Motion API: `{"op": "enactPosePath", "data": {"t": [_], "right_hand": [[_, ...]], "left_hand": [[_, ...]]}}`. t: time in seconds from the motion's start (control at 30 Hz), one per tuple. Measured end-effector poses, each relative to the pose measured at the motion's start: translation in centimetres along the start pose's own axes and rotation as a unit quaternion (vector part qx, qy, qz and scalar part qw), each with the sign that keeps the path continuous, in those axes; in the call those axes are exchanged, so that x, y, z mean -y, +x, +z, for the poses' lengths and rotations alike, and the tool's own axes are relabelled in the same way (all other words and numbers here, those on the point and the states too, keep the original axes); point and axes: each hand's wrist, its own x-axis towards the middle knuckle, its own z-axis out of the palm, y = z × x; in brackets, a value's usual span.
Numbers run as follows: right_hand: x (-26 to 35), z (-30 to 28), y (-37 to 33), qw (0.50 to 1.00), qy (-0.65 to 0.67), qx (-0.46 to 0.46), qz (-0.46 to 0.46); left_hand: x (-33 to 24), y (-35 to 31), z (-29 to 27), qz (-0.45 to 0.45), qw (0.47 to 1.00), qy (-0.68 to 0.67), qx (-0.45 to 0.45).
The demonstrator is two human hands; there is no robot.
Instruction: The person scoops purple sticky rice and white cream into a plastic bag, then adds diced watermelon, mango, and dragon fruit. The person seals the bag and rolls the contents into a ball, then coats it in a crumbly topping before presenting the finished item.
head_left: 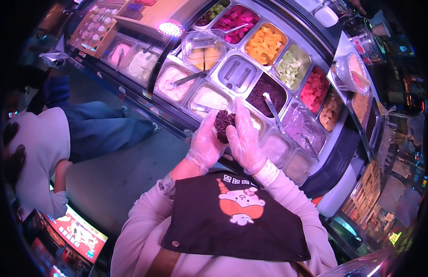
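Observation:
Both my hands wear clear plastic gloves and are cupped together around a dark purple lump of sticky rice (222,123). My left hand (206,143) holds it from the left and below. My right hand (244,136) presses against it from the right, fingers upright. The lump sits just above the near edge of a counter of metal food trays (237,73). A tray of the same dark purple rice (264,90) with a spoon (272,110) in it lies right behind my hands.
Trays hold white creams (174,78), orange cubes (264,42), pale green cubes (290,67), red cubes (314,90) and magenta pieces (236,18). A clear lidded tub (202,46) rests on them. A person in a white top (38,147) crouches at the left.

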Motion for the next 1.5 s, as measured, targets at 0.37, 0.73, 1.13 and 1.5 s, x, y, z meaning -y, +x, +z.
{"op": "enactPosePath", "data": {"t": [0.37,0.73,1.13,1.5], "right_hand": [[0.4,-3.6,-0.4,0.997,0.045,0.052,-0.046],[2.3,0.7,-5.8,0.948,-0.111,0.171,-0.245],[3.2,-2.3,-3.7,0.963,0.025,0.044,-0.265],[2.6,0.1,1.4,0.786,0.483,0.203,0.328]], "left_hand": [[-0.3,-4.3,-0.4,-0.032,0.990,0.000,0.134],[1.8,-8.5,-1.1,-0.023,0.998,0.049,0.034],[0.3,-11.0,-1.9,0.022,0.998,-0.052,0.026],[-4.9,-5.1,-3.3,-0.065,0.994,0.049,0.066]]}}
